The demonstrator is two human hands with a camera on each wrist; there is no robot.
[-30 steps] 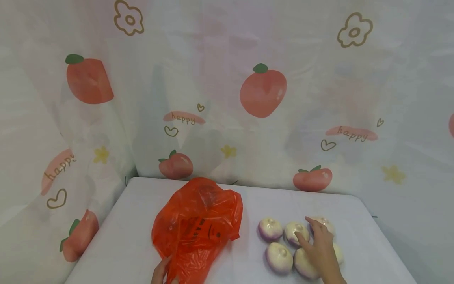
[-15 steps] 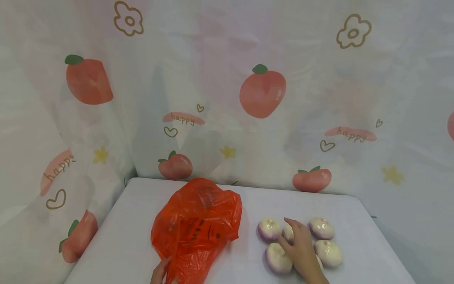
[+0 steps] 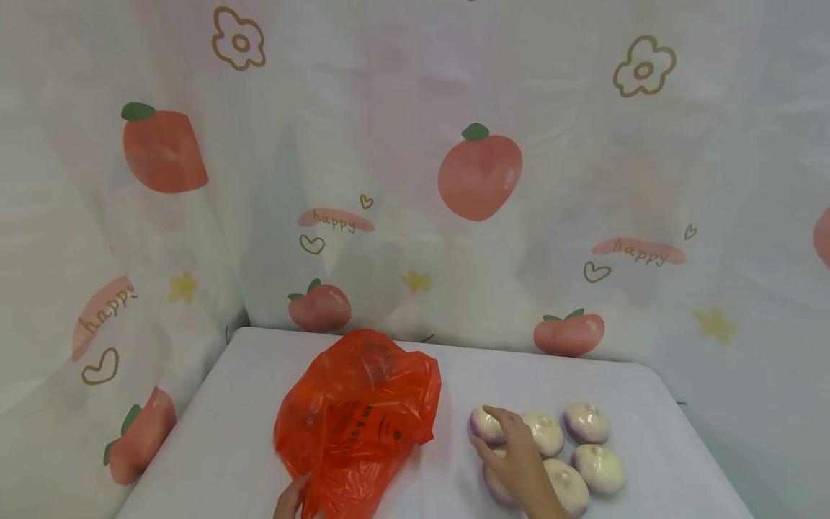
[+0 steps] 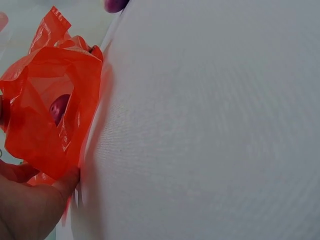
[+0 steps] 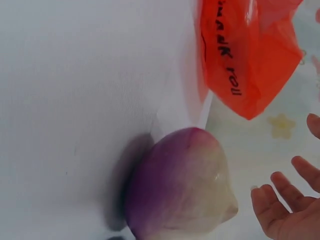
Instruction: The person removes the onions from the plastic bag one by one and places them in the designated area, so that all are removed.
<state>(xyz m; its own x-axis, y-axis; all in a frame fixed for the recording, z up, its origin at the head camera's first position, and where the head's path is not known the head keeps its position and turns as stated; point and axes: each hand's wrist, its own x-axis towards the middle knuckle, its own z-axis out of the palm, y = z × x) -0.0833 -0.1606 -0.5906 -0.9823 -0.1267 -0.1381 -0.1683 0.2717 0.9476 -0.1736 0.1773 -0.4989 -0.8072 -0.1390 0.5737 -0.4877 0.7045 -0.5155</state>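
On the left of the table lies an orange-red plastic bag [image 3: 357, 411] with dark print. My left hand [image 3: 293, 497] grips its near edge; in the left wrist view, the thumb and fingers hold the film at the bag's mouth. A shiny purple round thing [image 4: 59, 107] shows inside the bag. To the right sit several white-and-purple turnips [image 3: 586, 423] in two rows. My right hand [image 3: 515, 458] hovers over the left ones, fingers spread and holding nothing. In the right wrist view, the fingers are apart from the near turnip [image 5: 180, 185].
A white cloth covers the table [image 3: 447, 389], whose back edge meets a printed curtain [image 3: 402, 158] with fruit and flower drawings. The curtain also runs along the left side. White tabletop lies between the bag and the turnips.
My right hand has moved left across the turnips, from the right ones to the left ones. The left hand keeps its hold on the bag. The head view has tilted slightly.
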